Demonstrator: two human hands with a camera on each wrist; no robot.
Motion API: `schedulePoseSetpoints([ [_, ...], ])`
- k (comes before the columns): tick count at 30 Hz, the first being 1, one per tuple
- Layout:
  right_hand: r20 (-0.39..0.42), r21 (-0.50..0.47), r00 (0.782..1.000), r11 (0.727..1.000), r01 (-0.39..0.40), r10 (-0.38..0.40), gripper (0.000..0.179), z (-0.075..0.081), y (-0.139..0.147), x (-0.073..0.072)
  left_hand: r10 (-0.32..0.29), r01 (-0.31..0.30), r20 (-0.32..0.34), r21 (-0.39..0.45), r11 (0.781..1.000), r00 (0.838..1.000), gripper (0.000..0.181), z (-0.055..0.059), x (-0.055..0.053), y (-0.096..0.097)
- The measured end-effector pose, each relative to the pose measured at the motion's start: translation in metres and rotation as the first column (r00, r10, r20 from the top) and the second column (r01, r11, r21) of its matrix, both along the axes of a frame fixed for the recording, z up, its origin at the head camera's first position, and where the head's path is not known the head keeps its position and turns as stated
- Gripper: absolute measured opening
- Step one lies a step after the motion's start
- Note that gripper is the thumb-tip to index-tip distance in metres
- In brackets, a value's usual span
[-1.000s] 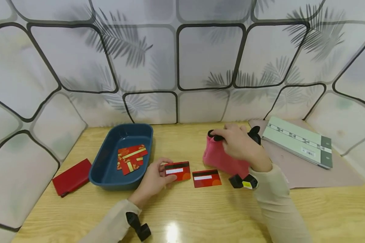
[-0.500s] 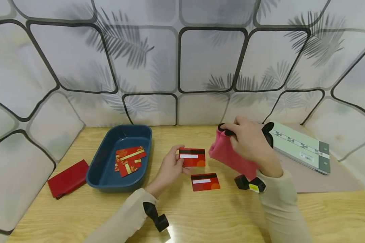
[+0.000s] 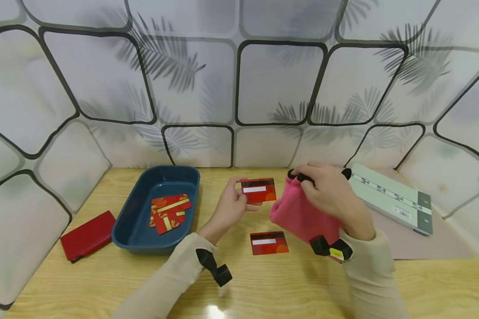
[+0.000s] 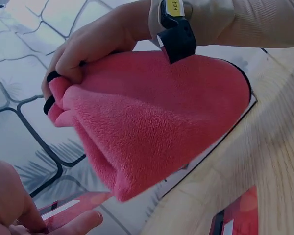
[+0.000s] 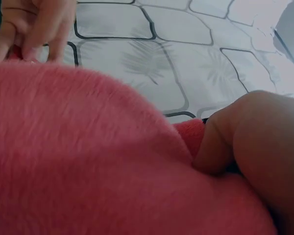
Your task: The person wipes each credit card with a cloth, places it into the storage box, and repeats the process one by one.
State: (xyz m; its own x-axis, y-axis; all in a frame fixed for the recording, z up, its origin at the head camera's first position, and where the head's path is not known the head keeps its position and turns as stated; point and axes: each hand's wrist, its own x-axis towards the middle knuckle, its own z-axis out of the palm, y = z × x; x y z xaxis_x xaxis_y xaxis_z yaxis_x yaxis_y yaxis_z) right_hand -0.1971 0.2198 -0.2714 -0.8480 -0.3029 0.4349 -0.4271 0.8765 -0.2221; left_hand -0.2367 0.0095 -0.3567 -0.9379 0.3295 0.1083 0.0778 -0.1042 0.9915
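Between thumb and fingers my left hand (image 3: 228, 207) pinches a red card (image 3: 259, 190) with a black stripe and a white strip, held just left of the pouch. My right hand (image 3: 329, 188) grips a fuzzy pink pouch (image 3: 297, 212) by its black-trimmed top edge. In the left wrist view the pouch (image 4: 152, 122) hangs tilted, its folded corner pointing down towards the held card (image 4: 68, 210). A second red card (image 3: 269, 243) lies flat on the table below my left hand. The pouch covers most of the right wrist view.
A dark blue tray (image 3: 155, 248) at the left holds several red and gold cards (image 3: 170, 204). Beside it lies a dark red wallet (image 3: 88, 235). At the right, a pale green notebook (image 3: 395, 200) rests on a dull pink sheet (image 3: 431, 246). A patterned curtain (image 3: 279, 84) stands behind the table.
My left hand has moved up and right with the card, away from the tray and close to the pouch. My right hand has shifted the pouch slightly right.
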Motion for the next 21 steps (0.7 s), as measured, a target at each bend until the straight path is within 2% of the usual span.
schedulePoseSetpoints([
  [5, 0.024, -0.039, 0.996, 0.995, -0.089, 0.09, 0.032, -0.005, -0.008, -0.005, -0.024, 0.024, -0.021, -0.002, 1.0, 0.999, 0.049, 0.005, 0.001, 0.003],
  [9, 0.037, -0.019, 0.994, 0.994, -0.106, 0.106, 0.031, -0.01, -0.016, -0.007, -0.056, 0.056, -0.06, -0.002, 0.998, 0.997, 0.047, 0.007, 0.003, 0.002],
  [13, -0.04, 0.05, 0.991, 0.991, -0.122, 0.124, 0.03, -0.017, -0.023, -0.008, -0.084, 0.083, -0.101, -0.008, 0.996, 0.991, 0.046, 0.004, 0.005, 0.002],
  [17, -0.136, 0.089, 0.974, 0.982, -0.169, 0.18, 0.031, -0.022, -0.024, -0.011, -0.135, 0.135, -0.149, -0.014, 0.991, 0.98, 0.046, 0.0, 0.005, 0.004],
  [21, -0.169, 0.121, 0.96, 0.971, -0.206, 0.225, 0.036, -0.026, -0.026, -0.016, -0.17, 0.173, -0.167, 0.008, 0.985, 0.971, 0.046, 0.0, 0.005, 0.004],
])
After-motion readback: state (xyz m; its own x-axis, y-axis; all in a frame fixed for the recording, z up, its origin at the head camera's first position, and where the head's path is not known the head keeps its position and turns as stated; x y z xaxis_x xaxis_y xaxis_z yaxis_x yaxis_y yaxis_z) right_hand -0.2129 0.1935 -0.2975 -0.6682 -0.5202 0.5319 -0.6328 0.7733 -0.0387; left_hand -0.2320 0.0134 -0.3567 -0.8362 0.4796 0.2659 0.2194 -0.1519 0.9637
